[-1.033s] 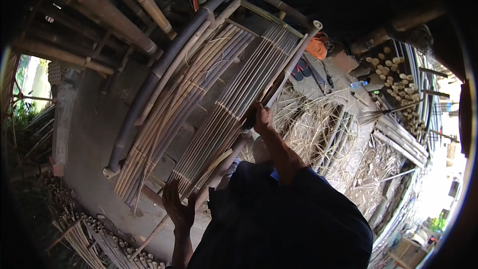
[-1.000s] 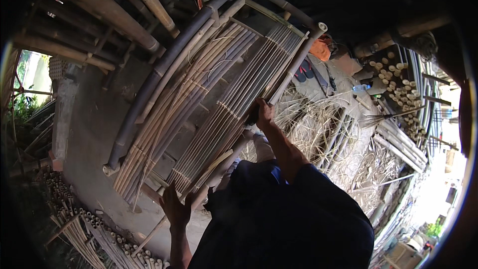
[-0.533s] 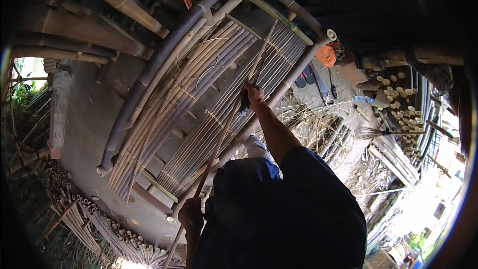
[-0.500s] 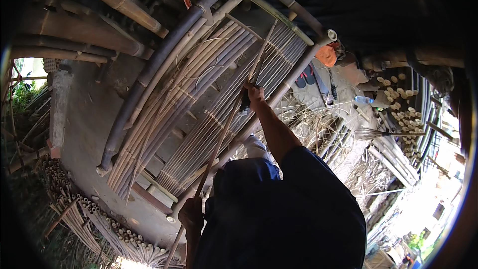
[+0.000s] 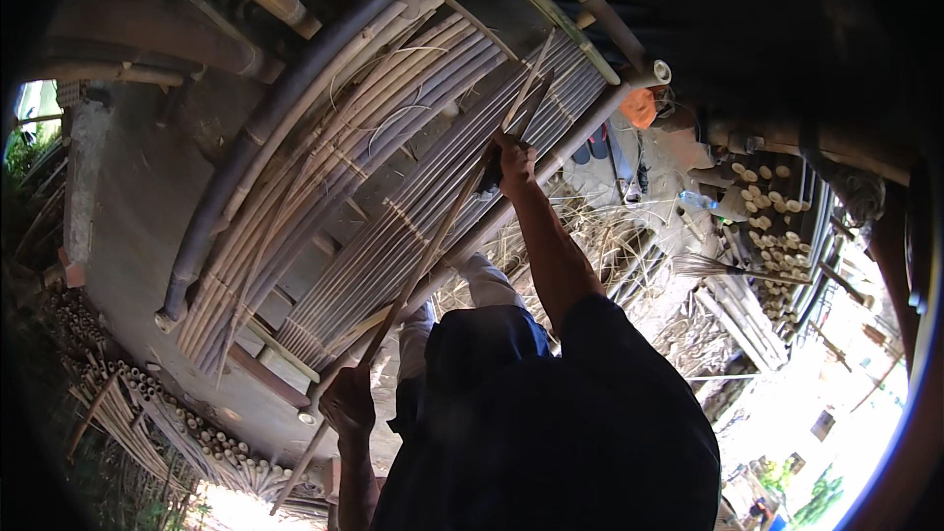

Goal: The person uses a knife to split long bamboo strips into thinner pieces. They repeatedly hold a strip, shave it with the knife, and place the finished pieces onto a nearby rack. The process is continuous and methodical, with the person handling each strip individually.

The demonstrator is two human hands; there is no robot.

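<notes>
There's a long bamboo strip [image 5: 425, 261] between this worker's hands, held slantwise over the thin-slatted bamboo panel [image 5: 339, 280] on the frame in front of the lap. The left hand [image 5: 349, 398] is closed in a fist around its lower stretch, down by the near rail [image 5: 580, 134]. The right hand [image 5: 515, 162] is well apart from it, farther up, curled tight round what looks like the grip of a dark knife [image 5: 538, 106], with the strip running right against that hand; whether the fingers pinch the strip too, I can't make out. What would worry me is the edge: if it met a hard node or bit too deep, it could jump off the line, and since the bare forearm and the trouser leg [image 5: 487, 281] are so near, a slip toward the body would be nasty. A loose left fist might let the strip roll, and then a cut could wander or leave splinters. The strip's far tip could also snag between the slats just below it, jerking the whole length. As for its lie, the long axis runs from low on the left, past the left fist, up and away to the right, the far tip pointing at the pale green end rail [image 5: 556, 5]; the blade points much the same way, just to the right of the strip.
</notes>
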